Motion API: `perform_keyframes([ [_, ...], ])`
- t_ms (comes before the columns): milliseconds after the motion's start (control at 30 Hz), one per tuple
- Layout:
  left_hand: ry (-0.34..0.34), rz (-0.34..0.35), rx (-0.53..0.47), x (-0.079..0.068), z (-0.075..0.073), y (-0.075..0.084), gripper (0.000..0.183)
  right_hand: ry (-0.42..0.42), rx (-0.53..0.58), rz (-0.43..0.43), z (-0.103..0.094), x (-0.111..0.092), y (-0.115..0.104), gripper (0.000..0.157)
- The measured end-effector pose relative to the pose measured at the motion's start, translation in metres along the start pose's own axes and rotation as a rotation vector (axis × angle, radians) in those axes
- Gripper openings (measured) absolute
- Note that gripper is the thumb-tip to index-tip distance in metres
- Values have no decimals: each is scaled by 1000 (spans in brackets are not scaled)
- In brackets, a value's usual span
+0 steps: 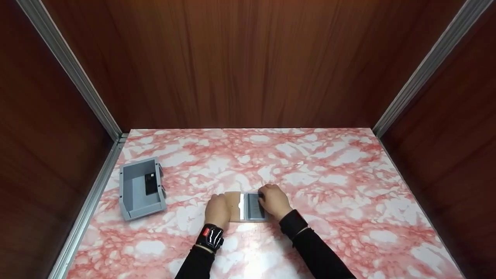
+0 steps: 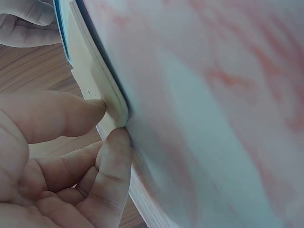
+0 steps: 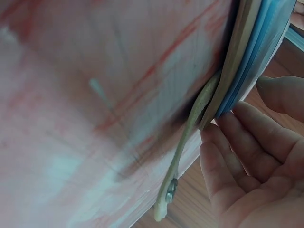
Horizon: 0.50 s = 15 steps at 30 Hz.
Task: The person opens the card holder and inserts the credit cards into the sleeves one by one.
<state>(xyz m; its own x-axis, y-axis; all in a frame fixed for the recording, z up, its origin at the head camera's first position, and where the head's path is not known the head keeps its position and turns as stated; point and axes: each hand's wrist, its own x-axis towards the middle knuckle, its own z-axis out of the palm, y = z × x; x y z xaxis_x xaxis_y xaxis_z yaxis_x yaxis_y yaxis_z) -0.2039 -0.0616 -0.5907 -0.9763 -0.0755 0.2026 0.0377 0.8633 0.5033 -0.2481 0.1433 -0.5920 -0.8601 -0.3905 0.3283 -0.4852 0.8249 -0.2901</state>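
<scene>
Black-sleeved forearms (image 1: 319, 252) converge; the left hand (image 1: 216, 211) and right hand (image 1: 276, 201) pinch opposite ends of an open wallet (image 1: 233, 205), long axis left-to-right along the desk (image 1: 310, 170).

Black sleeves (image 1: 319, 252); black wristbands (image 1: 293, 224)

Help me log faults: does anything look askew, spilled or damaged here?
Nothing looks spilled or damaged. Slightly odd: a strap with a metal snap juts out unfastened from beneath the open holder.
</scene>
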Motion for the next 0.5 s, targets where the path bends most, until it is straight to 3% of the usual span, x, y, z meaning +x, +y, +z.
perform_keyframes([
  [500,2,0,-12,-1,-1,0,18,-9,8,20,-2,2,-2,15],
])
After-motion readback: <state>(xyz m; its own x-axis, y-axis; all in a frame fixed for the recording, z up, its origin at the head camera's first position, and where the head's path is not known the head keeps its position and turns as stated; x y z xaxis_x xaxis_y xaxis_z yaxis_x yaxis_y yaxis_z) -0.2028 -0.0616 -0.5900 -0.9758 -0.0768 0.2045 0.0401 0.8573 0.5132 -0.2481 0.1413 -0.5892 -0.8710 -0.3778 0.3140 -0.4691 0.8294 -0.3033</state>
